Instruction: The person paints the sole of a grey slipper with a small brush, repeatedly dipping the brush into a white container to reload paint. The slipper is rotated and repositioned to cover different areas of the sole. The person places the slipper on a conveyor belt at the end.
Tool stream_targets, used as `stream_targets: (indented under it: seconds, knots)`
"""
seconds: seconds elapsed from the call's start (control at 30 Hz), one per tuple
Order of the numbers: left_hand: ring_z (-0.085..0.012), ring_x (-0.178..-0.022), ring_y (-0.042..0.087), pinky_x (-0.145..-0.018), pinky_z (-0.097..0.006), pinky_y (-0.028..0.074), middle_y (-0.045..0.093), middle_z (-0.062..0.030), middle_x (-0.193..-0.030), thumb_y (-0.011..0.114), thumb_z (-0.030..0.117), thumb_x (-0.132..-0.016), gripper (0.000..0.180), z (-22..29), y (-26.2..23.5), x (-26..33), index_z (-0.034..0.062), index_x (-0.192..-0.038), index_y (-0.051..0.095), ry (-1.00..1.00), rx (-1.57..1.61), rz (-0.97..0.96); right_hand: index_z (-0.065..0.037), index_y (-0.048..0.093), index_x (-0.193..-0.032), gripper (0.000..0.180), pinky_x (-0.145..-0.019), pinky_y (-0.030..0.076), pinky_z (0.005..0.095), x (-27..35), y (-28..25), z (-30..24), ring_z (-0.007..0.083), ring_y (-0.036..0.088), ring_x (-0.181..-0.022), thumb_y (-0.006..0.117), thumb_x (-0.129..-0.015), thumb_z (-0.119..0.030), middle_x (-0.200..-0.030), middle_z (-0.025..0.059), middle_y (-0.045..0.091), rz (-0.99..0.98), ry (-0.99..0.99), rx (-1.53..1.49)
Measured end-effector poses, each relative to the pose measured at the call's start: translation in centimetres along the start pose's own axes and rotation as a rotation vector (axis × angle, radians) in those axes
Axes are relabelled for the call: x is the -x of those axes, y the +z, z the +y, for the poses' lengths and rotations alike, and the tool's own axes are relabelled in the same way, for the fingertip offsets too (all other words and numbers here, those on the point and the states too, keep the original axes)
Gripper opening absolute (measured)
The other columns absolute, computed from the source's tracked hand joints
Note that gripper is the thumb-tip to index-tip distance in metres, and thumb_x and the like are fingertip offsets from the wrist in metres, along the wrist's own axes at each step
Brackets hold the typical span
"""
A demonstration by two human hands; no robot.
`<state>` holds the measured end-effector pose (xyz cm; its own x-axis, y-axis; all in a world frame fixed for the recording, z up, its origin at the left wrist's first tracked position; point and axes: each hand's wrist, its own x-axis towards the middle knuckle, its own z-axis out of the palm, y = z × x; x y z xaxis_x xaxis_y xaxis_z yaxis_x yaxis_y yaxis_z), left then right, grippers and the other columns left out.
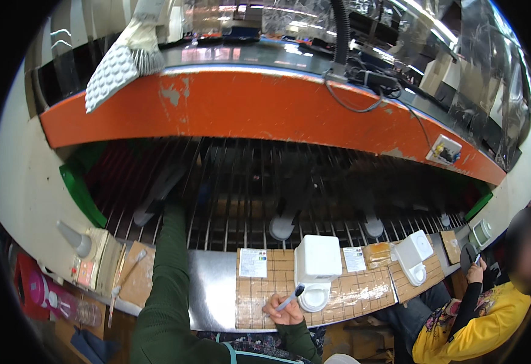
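My right hand (pixel 284 310) is closed round a small brush (pixel 291 297) with a pale handle and dark bristles. The bristle end points up and right, close to the round dish of a white plastic dispenser (pixel 318 264) on the cardboard mat. My left arm, in a dark green sleeve, stretches forward over the metal rods of the orange-fronted machine. At its end my left hand (pixel 172 200) is lost in shadow, so its fingers cannot be made out. Beside it lies a long, greyish, flat shape (pixel 161 185), partly dark and too dim to name.
Cardboard (pixel 259 303) covers part of the metal worktop (pixel 211 291). A second white dispenser (pixel 412 255) stands to the right, near a co-worker in yellow (pixel 478 327) holding a brush and a dark flat piece. Left are a box-like device (pixel 95 261) with a nozzle and a long-handled brush (pixel 126 273).
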<state>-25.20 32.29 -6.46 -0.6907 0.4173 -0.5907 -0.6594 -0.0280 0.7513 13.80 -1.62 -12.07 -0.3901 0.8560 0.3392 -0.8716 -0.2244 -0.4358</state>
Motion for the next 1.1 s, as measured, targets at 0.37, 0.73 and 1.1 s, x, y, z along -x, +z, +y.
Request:
stream_targets:
  seconds: [0.37,0.73,1.1]
  knots:
    - [-0.0274,-0.115,0.055,-0.098,-0.038,0.044,0.052,-0.0186,-0.131,0.070,0.037,-0.077,0.069,-1.5,-0.9,0.3,0.0003,-0.131,0.047,0.366,-0.229,0.049,-0.010,0.062,-0.116,0.026,-0.074,0.033,0.0362,0.1,-0.4,0.2,0.0138,0.044,-0.067,0.051,-0.096,-0.021,-0.099,0.0082,0.053,-0.032,-0.019,-0.044]
    - [-0.0276,-0.118,0.053,-0.099,-0.038,0.043,0.050,-0.0206,-0.133,0.080,0.035,-0.071,0.081,-17.9,3.7,12.9,-0.0020,-0.134,0.044,0.999,-0.854,-0.913,0.000,0.056,-0.119,0.027,-0.066,0.034,0.0266,0.0,-1.4,1.4,0.0158,0.043,-0.072,0.048,-0.096,-0.010,-0.102,0.0132,0.053,-0.165,-0.108,-0.254]
    - [-0.0283,-0.113,0.057,-0.099,-0.037,0.043,0.057,-0.0192,-0.123,0.086,0.034,-0.063,0.091,-21.3,8.9,19.1,-0.0090,-0.131,0.044,0.211,-1.334,-1.082,-0.002,0.056,-0.119,0.027,-0.068,0.033,0.0295,0.2,-2.2,1.9,0.0154,0.043,-0.072,0.050,-0.096,-0.017,-0.098,0.0097,0.051,-0.161,-0.127,-0.239]
